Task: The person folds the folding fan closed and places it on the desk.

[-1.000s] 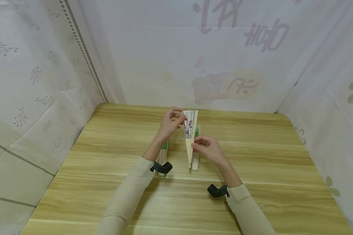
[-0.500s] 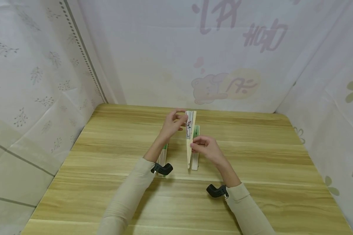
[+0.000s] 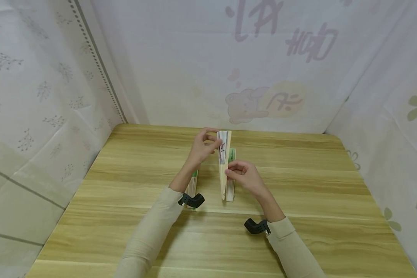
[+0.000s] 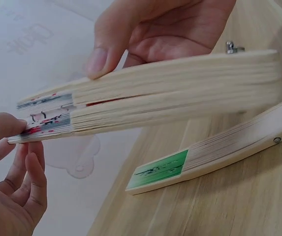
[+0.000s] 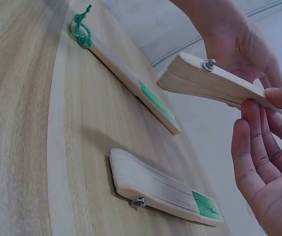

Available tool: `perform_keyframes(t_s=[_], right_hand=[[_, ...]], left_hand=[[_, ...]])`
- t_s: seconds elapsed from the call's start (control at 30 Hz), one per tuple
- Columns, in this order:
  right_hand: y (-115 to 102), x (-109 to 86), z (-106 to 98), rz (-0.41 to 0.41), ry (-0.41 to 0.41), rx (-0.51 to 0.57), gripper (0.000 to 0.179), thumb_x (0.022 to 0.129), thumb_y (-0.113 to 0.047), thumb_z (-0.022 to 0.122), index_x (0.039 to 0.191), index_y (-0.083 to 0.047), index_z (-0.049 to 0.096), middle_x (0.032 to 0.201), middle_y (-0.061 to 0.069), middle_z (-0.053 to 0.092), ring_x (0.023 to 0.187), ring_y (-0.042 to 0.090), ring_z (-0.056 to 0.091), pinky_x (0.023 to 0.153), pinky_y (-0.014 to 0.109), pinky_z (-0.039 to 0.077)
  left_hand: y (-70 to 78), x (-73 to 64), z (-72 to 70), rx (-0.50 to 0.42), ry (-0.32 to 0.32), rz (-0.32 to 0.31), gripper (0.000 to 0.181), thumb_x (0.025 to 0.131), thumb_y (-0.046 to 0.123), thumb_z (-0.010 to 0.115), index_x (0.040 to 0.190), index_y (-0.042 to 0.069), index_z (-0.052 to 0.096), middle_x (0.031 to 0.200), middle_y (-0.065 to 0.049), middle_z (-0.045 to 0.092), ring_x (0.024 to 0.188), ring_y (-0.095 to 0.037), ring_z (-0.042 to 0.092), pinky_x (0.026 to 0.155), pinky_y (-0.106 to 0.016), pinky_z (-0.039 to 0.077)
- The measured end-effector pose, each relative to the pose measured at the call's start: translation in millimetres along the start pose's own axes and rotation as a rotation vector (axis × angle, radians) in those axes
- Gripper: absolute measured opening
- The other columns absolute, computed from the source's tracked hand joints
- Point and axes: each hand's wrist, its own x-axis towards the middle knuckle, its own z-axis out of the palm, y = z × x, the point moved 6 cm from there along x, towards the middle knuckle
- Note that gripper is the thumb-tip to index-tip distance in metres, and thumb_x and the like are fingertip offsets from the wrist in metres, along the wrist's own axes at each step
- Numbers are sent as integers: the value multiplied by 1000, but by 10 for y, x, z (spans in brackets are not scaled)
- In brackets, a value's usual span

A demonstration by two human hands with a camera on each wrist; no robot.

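Observation:
A folding fan point(image 3: 224, 164) with red blossoms on its pleated leaf stands between my hands above the table, nearly folded, with a small gap in its pleats. My left hand point(image 3: 202, 148) pinches the leaf end between thumb and fingers. Lower along the ribs, my right hand point(image 3: 244, 177) pinches the fan's right edge; its thumb point(image 4: 99, 61) lies against the outer rib in the left wrist view. A folded fan with a green leaf point(image 5: 165, 187) lies just beneath, to the right. Another folded green fan point(image 3: 192, 185) is partly hidden by my left forearm.
A green cord point(image 5: 82, 34) hangs on the left fan's end in the right wrist view. The wooden table point(image 3: 319, 185) extends to both sides. Patterned cloth point(image 3: 180, 77) walls its back and sides. A black wrist device point(image 3: 191, 199) sits on each arm.
The held fan has folded from a wider spread to a narrow strip. My left hand has moved slightly right toward the fan's other edge; my right hand has barely moved.

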Motion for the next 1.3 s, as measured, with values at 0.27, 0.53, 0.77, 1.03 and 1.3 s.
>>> perform_keyframes(t_s=[0.27,0.53,0.77,1.03,1.3], right_hand=[[9,17,8,20,13,-33,17,97,-1,69,109,11,67,96,20,69,81,23,69,81,58,55],[42,27,9,55,55,-46,18,97,0,68,110,12,67,96,22,69,82,25,69,80,48,58],[83,5,-109,65,112,-33,17,98,2,65,110,14,66,95,20,69,82,25,69,82,52,57],[141,-69,-280,77,143,-32,18,99,6,61,112,16,65,97,22,70,83,23,69,82,52,57],[188,-126,-402,134,180,-74,22,100,3,61,118,15,64,104,23,69,86,22,69,84,47,58]], left_hand=[[43,-10,50,-8,-1,-10,44,98,9,70,138,0,56,106,-26,63,70,-25,68,59,-25,52],[-57,-16,74,11,-41,-28,44,98,9,70,140,7,56,103,-20,66,72,-22,69,62,-32,57],[-146,-149,217,74,-201,-138,35,99,5,67,132,3,58,106,-16,66,85,-27,69,78,-54,58],[-257,-331,424,108,-294,-144,28,98,0,66,125,-1,59,102,-19,67,85,-33,69,75,-55,58],[-311,-424,535,82,-293,-163,26,98,0,67,121,-1,58,101,-17,66,83,-34,71,70,-52,60]])
